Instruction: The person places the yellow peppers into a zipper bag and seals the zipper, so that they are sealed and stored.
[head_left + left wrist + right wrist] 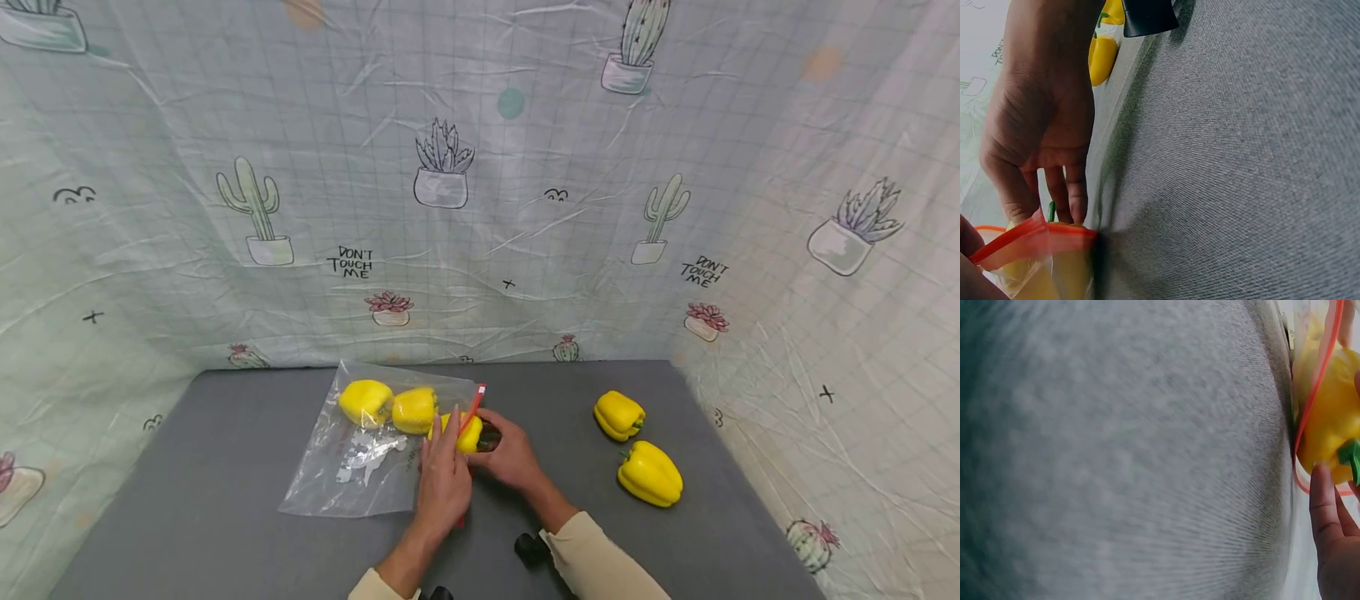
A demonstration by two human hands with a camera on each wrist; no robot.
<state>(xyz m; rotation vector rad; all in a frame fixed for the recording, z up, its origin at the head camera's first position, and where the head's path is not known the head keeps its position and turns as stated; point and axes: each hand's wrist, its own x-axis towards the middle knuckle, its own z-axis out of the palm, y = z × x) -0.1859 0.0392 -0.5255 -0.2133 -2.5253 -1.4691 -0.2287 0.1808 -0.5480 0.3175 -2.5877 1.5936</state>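
Note:
A clear plastic zip bag [318, 479] with a red zip strip [1071, 230] lies flat on the table, its mouth facing right. Two yellow bell peppers, one at the far left [365, 403] and one beside it [413, 411], sit inside. A third bell pepper [1333, 406] is within the bag's mouth, its green stem toward my right hand [513, 454]. That hand holds it by the stem end, fingertips against its skin. My left hand [444, 487] grips the bag at its mouth, fingers stretched over the third pepper and partly covering it.
Two more yellow bell peppers, a farther one [619, 416] and a nearer one [651, 474], lie on the grey table [225, 467] at the right. A cactus-print curtain [480, 233] hangs behind the table and along both sides.

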